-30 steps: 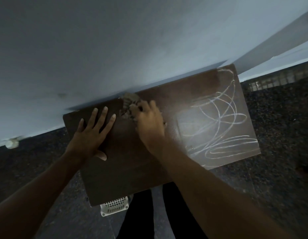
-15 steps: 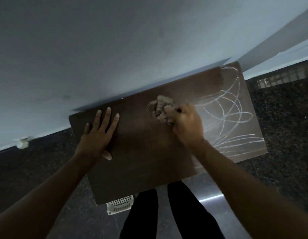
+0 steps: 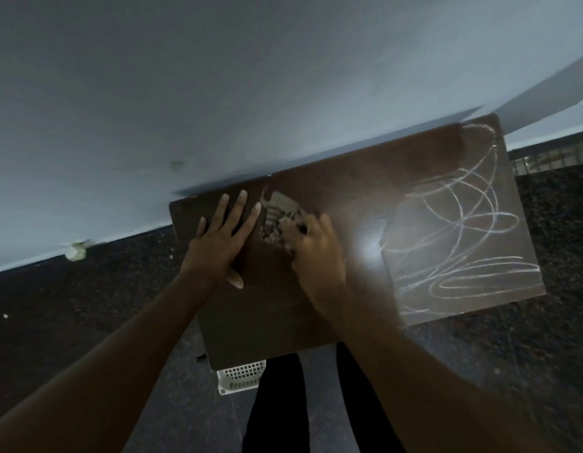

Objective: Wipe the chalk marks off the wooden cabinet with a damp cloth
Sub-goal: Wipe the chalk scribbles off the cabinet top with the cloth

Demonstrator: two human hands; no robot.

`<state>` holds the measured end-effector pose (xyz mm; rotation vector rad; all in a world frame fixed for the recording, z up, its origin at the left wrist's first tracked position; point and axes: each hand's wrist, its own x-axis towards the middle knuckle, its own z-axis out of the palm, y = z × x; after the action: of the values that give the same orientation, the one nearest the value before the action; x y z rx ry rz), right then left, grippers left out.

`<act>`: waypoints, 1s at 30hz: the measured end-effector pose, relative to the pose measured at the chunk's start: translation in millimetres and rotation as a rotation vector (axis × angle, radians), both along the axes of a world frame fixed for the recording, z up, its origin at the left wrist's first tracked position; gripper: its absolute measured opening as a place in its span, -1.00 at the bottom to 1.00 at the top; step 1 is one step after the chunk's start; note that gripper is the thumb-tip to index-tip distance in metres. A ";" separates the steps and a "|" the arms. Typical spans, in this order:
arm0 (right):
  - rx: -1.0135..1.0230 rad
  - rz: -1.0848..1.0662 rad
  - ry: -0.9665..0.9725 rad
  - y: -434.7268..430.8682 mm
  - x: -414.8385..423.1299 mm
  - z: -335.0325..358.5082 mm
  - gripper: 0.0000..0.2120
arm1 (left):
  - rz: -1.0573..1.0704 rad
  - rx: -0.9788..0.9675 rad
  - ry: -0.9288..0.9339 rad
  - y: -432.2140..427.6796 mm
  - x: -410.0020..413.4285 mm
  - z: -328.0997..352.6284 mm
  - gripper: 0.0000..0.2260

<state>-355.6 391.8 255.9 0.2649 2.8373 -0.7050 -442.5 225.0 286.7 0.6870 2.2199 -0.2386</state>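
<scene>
Against the pale wall [image 3: 218,93] stands the dark wooden cabinet [image 3: 283,315], seen from above so that only its flat brown top shows. The left hand [image 3: 223,238] lies flat on the left part of the top, near the back edge. Its fingers are straight and slightly spread, the thumb points back toward the person, and it holds nothing. Just to its right, the right hand [image 3: 316,250] has its fingers curled round a crumpled, light-coloured cloth [image 3: 278,210] and presses it onto the wood. The cloth sticks out beyond the fingertips toward the wall and sits between the two hands, close beside the left forefinger. The right hand is somewhat blurred.

White chalk marks [image 3: 473,220] cover the right part of the top, as loose loops and long flat ovals running from the back right corner to the front edge. The left and middle parts of the top look plain dark brown. A bright patch of glare [image 3: 368,240] lies between the right hand and the chalk.

Below the front edge of the cabinet, a white slotted basket [image 3: 241,376] shows on the dark speckled floor [image 3: 71,305], beside the person's legs [image 3: 277,403] in dark trousers.
</scene>
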 end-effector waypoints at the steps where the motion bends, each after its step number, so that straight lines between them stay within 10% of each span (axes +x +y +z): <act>1: -0.028 -0.003 0.004 -11.1 17.4 -1.4 -0.45 | 0.008 0.003 -0.003 0.1 0.6 0.1 0.39; 11: -0.059 0.019 0.082 39.0 122.1 -9.6 -0.61 | 0.013 0.046 -0.034 -7.7 -1.5 -10.4 0.43; 21: 0.143 -0.682 0.071 86.4 -23.5 -9.5 -0.66 | -0.011 0.065 -0.025 -11.8 -1.4 -16.3 0.43; 30: -0.083 -0.249 0.075 -38.2 36.5 -9.8 -0.71 | -0.028 0.081 -0.026 -12.8 -2.1 -15.1 0.40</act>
<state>-319.0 353.7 246.0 0.5982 2.8653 -0.8964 -444.6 212.2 271.6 0.7614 2.2066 -0.1532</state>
